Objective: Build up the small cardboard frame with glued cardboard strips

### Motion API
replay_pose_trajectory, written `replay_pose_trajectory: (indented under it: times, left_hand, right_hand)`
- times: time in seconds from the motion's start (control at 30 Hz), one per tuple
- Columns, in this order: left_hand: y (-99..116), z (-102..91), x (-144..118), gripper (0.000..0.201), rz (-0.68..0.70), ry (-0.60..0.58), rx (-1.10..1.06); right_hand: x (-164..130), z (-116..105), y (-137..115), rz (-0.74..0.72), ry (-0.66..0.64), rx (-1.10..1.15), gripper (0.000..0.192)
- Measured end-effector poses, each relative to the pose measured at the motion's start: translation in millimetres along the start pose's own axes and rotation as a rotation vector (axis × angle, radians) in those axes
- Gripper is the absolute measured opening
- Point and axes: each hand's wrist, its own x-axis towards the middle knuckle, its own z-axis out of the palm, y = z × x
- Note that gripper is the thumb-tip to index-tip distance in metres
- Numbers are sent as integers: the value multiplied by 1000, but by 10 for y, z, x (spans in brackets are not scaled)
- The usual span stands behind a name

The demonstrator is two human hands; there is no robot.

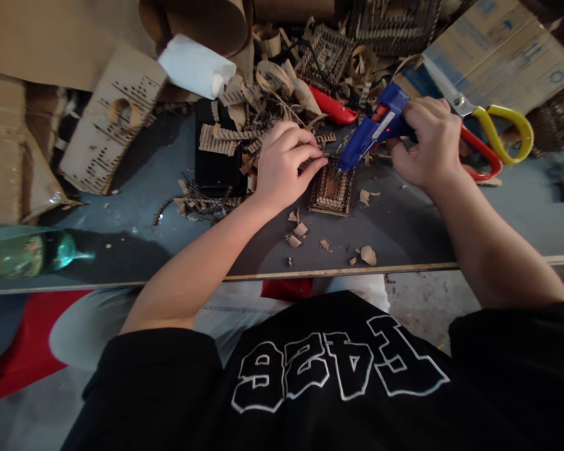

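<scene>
My right hand [427, 141] is wrapped round the grip of a blue hot glue gun [373, 134], whose nozzle points down and left. The nozzle tip is over a small rectangular piece of layered corrugated cardboard [331, 195], lying on the table; I cannot tell whether it touches. My left hand [289, 163] has its thumb and fingers pinched together at the upper left corner of this cardboard piece, and they partly hide what they hold. Small torn cardboard scraps [301, 230] are scattered just in front of the piece.
Yellow-and-red-handled scissors [484, 125] lie beyond my right hand. A red-handled tool [333, 106] sits among cardboard strips at the back. On the left are a black phone-like slab [216, 169], a punched cardboard sheet [115, 119], a white roll [195, 66] and a green bottle [23, 254] near the table's edge.
</scene>
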Motion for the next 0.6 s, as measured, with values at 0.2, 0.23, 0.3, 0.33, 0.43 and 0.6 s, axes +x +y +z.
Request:
replay_pose_trajectory:
  times: [0.2, 0.23, 0.3, 0.33, 0.43, 0.6]
  left_hand:
    - [-16, 0, -10, 29, -49, -73, -55]
    - [-14, 0, -12, 28, -52, -90, -54]
    - [-3, 5, -17, 28, -51, -115, -25]
    - [4, 10, -20, 27, -47, -120, 0]
    - [24, 32, -28, 27, -30, -110, 71]
    - [23, 17, -31, 26, 16, -51, 99]
  right_hand:
    - [-20, 6, 9, -27, 48, -28, 22]
    - [-26, 4, 7, -32, 53, -45, 22]
    - [-38, 5, 9, -56, 89, -72, 24]
    - [-43, 9, 15, -74, 122, -77, 26]
    - [-45, 32, 46, -105, 234, -43, 28]
    - [-2, 68, 113, -20, 301, 53, 31]
